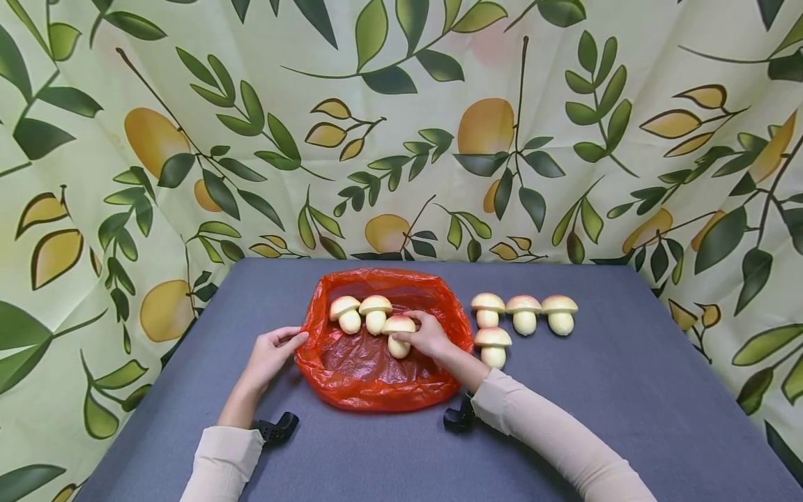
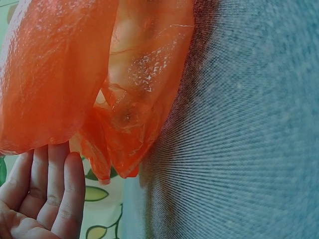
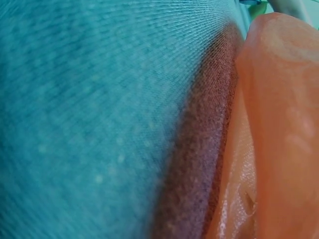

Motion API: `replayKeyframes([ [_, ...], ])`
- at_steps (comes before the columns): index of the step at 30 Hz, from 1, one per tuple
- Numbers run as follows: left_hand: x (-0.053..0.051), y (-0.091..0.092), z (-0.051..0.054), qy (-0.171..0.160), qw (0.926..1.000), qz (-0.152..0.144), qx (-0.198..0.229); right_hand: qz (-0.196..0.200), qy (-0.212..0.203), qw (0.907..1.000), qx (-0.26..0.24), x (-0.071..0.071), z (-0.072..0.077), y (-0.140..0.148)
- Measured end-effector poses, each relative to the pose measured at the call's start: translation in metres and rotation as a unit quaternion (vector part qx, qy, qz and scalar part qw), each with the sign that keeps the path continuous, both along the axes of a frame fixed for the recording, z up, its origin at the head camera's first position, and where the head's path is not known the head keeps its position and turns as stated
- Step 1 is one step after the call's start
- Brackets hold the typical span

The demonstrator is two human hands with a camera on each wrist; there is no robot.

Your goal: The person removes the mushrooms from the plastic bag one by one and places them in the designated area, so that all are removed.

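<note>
A red plastic bag [image 1: 376,397] lies spread on the table with its mouth facing up and its rim rolled outward. Two toy mushrooms, one at the left [image 1: 349,321] and one beside it [image 1: 376,325], lie inside. My right hand [image 1: 431,337] reaches in over the bag's right rim and holds a third toy mushroom [image 1: 399,346] by its cap and stem. At the left rim, my left hand [image 1: 276,348] pinches the bag's edge; in the left wrist view its fingertips disappear behind the red plastic [image 2: 55,74]. The right wrist view shows the bag's side [image 3: 284,124] but not the hand.
Right of the bag, several more toy mushrooms stand on the grey table [image 1: 602,418]: three in a row [image 1: 525,322] and one [image 1: 493,354] in front. A leaf-patterned cloth [image 1: 401,139] hangs behind and along the sides.
</note>
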State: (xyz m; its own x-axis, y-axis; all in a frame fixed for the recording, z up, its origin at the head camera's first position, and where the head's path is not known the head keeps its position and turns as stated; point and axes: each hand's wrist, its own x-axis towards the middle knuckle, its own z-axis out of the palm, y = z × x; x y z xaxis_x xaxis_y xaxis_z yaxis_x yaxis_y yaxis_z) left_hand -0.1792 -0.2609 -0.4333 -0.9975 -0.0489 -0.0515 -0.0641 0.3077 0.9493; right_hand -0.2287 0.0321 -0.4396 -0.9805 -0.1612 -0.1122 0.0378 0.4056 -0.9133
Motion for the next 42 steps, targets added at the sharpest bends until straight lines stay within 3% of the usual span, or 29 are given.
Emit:
replayKeyframes([
  [13, -0.001, 0.0, -0.001, 0.0, 1.0, 0.003, 0.0, -0.001, -0.008, 0.9997, -0.024, 0.002, 0.009, 0.003],
  [21, 0.001, 0.0, 0.0, 0.005, 0.9999, 0.005, -0.012, 0.013, -0.002, 0.9997, -0.023, 0.005, 0.019, 0.006],
  [42, 0.001, 0.0, 0.0, 0.011, 0.9998, -0.005, -0.013, 0.037, 0.011, 0.9988, -0.03, 0.015, 0.031, 0.024],
])
